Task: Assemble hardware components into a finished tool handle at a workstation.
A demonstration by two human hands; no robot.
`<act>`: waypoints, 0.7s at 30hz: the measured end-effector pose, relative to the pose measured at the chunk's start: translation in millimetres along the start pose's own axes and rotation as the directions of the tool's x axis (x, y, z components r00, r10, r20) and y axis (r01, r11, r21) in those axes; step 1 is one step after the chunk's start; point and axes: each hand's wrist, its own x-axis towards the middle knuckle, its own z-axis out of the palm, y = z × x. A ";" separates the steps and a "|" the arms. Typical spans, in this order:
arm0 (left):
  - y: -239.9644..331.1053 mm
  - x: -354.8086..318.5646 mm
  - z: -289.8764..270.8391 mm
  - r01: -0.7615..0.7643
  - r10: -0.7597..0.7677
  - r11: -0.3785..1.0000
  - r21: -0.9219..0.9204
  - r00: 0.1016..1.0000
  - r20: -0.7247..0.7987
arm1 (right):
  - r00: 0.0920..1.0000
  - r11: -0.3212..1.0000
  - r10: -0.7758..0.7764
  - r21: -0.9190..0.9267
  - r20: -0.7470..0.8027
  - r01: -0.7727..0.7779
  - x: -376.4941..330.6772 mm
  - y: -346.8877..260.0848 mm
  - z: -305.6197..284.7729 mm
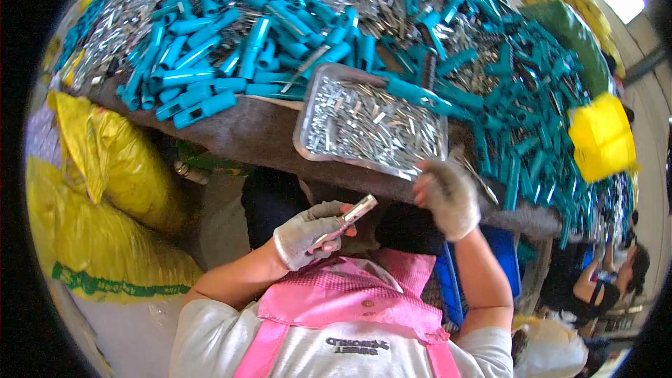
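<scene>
My left hand (pixel 301 238), in a fingertip-less white glove, is closed around a slim silver metal piece (pixel 359 211). The piece tilts up to the right, held in front of the pink apron (pixel 343 290). Its exact kind cannot be made out. My right hand (pixel 451 199), gloved the same way, is at the near right corner of a clear plastic tray (pixel 304 133). Motion smears its fingers, so whether they hold anything is hidden. Inside the tray lie many small shiny metal parts (pixel 374 122).
Teal plastic handles (pixel 203 63) and loose metal strips (pixel 115 35) are heaped across the table (pixel 231 126). Filled yellow sacks (pixel 105 238) stand at the left. A yellow container (pixel 603 136) sits at the right, and a blue crate (pixel 500 259) below the table edge. Another person (pixel 595 287) is at far right.
</scene>
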 end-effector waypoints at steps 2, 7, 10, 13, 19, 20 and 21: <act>10.3 -9.5 0.2 -0.105 0.100 0.994 -0.025 0.982 -0.161 | 0.983 0.985 -0.150 -0.100 -0.108 0.140 40.0 -18.9 -14.0; 20.1 -22.7 -24.1 -0.336 0.313 0.940 -0.061 0.919 -0.238 | 0.792 0.581 -0.581 -0.584 0.189 0.566 143.8 -63.0 29.5; 24.6 -28.4 -26.2 -0.387 0.369 0.922 -0.033 0.899 -0.236 | 0.696 0.491 -0.564 -0.496 0.445 0.716 192.5 -80.6 101.6; 29.7 -36.1 -29.0 -0.385 0.357 0.918 -0.097 0.908 -0.221 | 0.595 0.396 -0.630 -0.453 0.498 0.798 243.6 -82.8 174.8; 28.4 -46.8 -38.2 -0.443 0.429 0.896 -0.042 0.886 -0.175 | 0.927 0.347 -0.294 -0.878 0.232 0.330 316.5 -103.8 255.5; 30.5 -49.6 -40.0 -0.448 0.434 0.893 -0.043 0.883 -0.180 | 0.948 0.360 -0.225 -0.885 0.225 0.295 319.7 -107.2 261.1; 32.3 -53.1 -40.4 -0.456 0.444 0.890 -0.028 0.877 -0.185 | 0.965 0.371 -0.151 -0.893 0.213 0.255 322.9 -109.9 264.9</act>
